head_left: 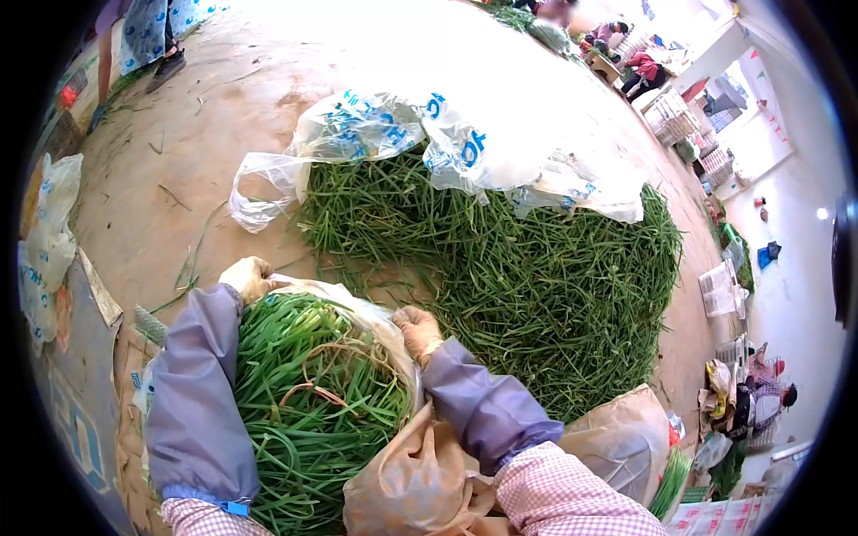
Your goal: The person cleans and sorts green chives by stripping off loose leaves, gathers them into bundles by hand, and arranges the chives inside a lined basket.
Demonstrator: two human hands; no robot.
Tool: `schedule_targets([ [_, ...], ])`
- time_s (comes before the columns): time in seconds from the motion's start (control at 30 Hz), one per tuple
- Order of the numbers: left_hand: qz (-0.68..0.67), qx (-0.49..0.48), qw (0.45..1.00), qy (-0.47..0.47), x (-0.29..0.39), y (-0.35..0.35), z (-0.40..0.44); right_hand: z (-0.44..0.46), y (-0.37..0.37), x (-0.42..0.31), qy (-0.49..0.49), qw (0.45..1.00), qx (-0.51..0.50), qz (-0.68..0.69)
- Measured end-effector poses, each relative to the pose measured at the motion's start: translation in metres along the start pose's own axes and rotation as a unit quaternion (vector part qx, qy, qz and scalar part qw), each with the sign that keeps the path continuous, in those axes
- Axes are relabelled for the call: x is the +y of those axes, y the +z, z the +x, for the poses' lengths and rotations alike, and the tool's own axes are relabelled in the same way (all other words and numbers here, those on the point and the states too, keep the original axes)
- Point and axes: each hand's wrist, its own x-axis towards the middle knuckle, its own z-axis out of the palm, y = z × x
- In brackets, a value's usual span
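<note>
Inside the pale bag point(380, 323), green leaves point(295, 429) lie glossy and tangled. Your left hand point(248, 278) and right hand point(418, 333) pinch its rim.

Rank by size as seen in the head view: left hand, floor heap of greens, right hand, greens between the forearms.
1. Floor heap of greens
2. Greens between the forearms
3. Left hand and right hand: too alike to rank.

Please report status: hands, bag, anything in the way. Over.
Left hand and right hand pinching bag rim. Bag open, green stalks inside. Reddish strand lying across them. Larger green pile ahead.
</note>
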Motion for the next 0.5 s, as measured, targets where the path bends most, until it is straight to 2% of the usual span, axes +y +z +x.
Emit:
schedule_targets([
  [0.07, 0.003, -0.011, 1.000, 0.013, -0.033, 0.025, 0.027, 0.024, -0.001, 0.058, 0.023, 0.998, -0.012, 0.048],
  [0.27, 0.044, -0.016, 0.999, -0.011, -0.029, 0.030, 0.033, 0.043, 0.001, 0.096, 0.053, 0.998, -0.002, -0.017],
  [0.3, 0.005, -0.057, 0.998, -0.027, -0.032, 0.032, 0.034, 0.039, 0.003, 0.104, 0.045, 0.998, 0.030, -0.023],
  [0.33, -0.024, -0.064, 0.998, 0.018, -0.043, 0.036, 0.034, 0.037, 0.003, 0.119, 0.037, 0.999, 0.004, 0.033],
  [0.4, -0.139, -0.211, 0.967, 0.034, -0.069, 0.042, 0.057, 0.043, -0.006, 0.151, 0.018, 0.989, -0.050, 0.138],
  [0.43, -0.161, -0.208, 0.964, 0.039, -0.077, 0.044, 0.059, 0.033, -0.001, 0.137, 0.060, 0.985, -0.011, 0.161],
  [0.5, -0.198, -0.204, 0.957, 0.050, -0.082, 0.046, 0.061, 0.027, -0.004, 0.128, 0.049, 0.986, -0.046, 0.154],
])
